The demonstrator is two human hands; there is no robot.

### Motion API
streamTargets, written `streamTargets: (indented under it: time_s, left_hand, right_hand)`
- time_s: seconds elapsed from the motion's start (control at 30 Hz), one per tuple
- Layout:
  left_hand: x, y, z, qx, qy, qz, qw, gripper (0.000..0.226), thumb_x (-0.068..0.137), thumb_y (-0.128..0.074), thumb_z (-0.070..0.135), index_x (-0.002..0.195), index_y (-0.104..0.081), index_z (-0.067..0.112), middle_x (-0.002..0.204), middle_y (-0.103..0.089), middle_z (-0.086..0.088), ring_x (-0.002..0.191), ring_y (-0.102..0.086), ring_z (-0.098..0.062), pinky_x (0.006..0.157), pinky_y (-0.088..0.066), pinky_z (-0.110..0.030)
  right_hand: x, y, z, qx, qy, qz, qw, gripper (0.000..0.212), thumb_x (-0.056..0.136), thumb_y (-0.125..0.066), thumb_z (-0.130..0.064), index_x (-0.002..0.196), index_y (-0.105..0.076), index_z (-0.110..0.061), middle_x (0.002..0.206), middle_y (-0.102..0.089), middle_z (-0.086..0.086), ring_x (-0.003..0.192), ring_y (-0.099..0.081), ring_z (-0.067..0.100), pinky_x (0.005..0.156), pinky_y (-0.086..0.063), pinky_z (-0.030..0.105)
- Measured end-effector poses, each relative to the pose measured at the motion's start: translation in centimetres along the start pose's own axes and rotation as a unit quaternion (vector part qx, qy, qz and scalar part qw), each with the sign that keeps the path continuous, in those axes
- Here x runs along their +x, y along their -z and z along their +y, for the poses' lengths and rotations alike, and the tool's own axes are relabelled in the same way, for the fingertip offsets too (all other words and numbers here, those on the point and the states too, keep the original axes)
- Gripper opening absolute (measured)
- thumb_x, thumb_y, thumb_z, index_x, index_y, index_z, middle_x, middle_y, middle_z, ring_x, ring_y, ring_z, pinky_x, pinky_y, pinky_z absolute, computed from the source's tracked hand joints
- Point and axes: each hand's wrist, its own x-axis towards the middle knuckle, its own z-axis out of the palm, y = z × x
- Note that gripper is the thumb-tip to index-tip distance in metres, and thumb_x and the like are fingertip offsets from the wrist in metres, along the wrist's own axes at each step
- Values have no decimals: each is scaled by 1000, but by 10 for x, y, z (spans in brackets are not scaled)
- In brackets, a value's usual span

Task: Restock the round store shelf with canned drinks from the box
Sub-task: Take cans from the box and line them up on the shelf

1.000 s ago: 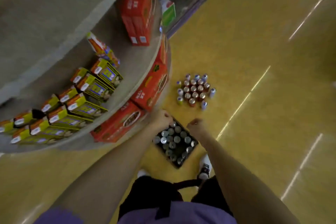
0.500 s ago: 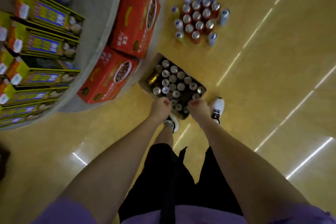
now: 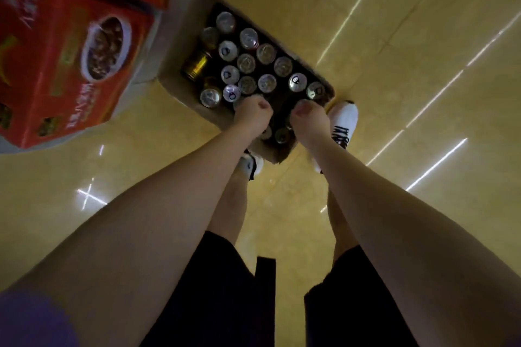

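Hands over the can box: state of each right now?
Left hand: fingers curled down among the cans in the box; whether it grips one cannot be told.
Right hand: the same, grip hidden.

Box (image 3: 180, 90) open from above, cans (image 3: 246, 63) packed tight with dark gaps only at its near middle; shelf base (image 3: 158, 45) and red cartons (image 3: 70, 65) crowd its left side, bare floor (image 3: 408, 65) right.
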Motion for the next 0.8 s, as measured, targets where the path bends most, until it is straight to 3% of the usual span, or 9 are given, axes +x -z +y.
streamTargets:
  time_s: [0.1, 0.17, 0.23, 0.3, 0.4, 0.57, 0.7, 0.8]
  left_hand:
    - [45, -14, -10, -9, -20, 3, 1000, 13, 92, -54, 18, 95, -66, 17, 100, -69, -4, 93, -65, -22, 86, -55, -38]
    - [71, -20, -18, 23, -47, 4, 999, 16, 93, -52, 15, 100, -66, 16, 102, -67, -4, 92, -62, -22, 78, -50, -31]
    - [94, -25, -29, 53, -74, 6, 996, 20, 92, -49, 11, 105, -64, 14, 103, -66, -6, 94, -60, -24, 75, -46, -30]
    - [117, -31, -42, 61, -83, 10, 995, 23, 90, -47, 8, 107, -63, 11, 104, -66, -9, 98, -60, -27, 80, -49, -33]
    - [143, -38, -54, 56, -86, 26, 994, 25, 89, -48, 7, 111, -62, 9, 108, -66, -10, 102, -60, -29, 88, -51, -40]
    - [160, -40, -60, 53, -98, 31, 993, 23, 90, -49, 8, 110, -61, 10, 111, -64, -9, 101, -58, -27, 82, -47, -35]
    - [143, -31, -59, 52, -105, 24, 993, 17, 89, -52, 8, 104, -60, 8, 103, -64, -10, 97, -59, -27, 84, -51, -41]
    - [111, -16, -52, 71, -103, 14, 992, 13, 90, -54, 9, 102, -58, 6, 99, -62, -12, 91, -59, -30, 79, -51, -43]
  right_hand:
    - [42, -18, -2, -40, 12, 31, 999, 24, 92, -48, -14, 112, -58, -5, 101, -53, 3, 103, -58, 30, 66, -28, 26]
    - [65, -30, -4, -40, 18, 43, 998, 37, 92, -51, -12, 128, -49, -6, 127, -50, 11, 107, -55, 30, 70, -31, 26]
    - [86, -42, -7, -68, 34, 57, 995, 55, 91, -56, -12, 142, -36, -10, 145, -35, 15, 115, -53, 36, 77, -42, 34]
    - [110, -54, -6, -160, 74, 71, 982, 65, 89, -59, -13, 146, -29, -16, 151, -25, 16, 116, -53, 42, 78, -47, 41]
    - [142, -64, -1, -296, 108, 76, 946, 73, 89, -57, -11, 151, -20, -23, 156, -19, 17, 112, -56, 45, 68, -41, 41]
    - [160, -63, 5, -371, 79, 61, 923, 66, 96, -44, -4, 154, -17, -21, 153, -23, 26, 110, -58, 45, 68, -36, 40]
    - [133, -56, 10, -329, 123, 56, 934, 63, 87, -66, -26, 142, -35, -18, 138, -36, 24, 97, -60, 46, 65, -39, 38]
    - [89, -41, 1, -304, 138, 48, 941, 56, 83, -68, -36, 129, -44, -16, 122, -46, 18, 92, -59, 43, 64, -38, 36]
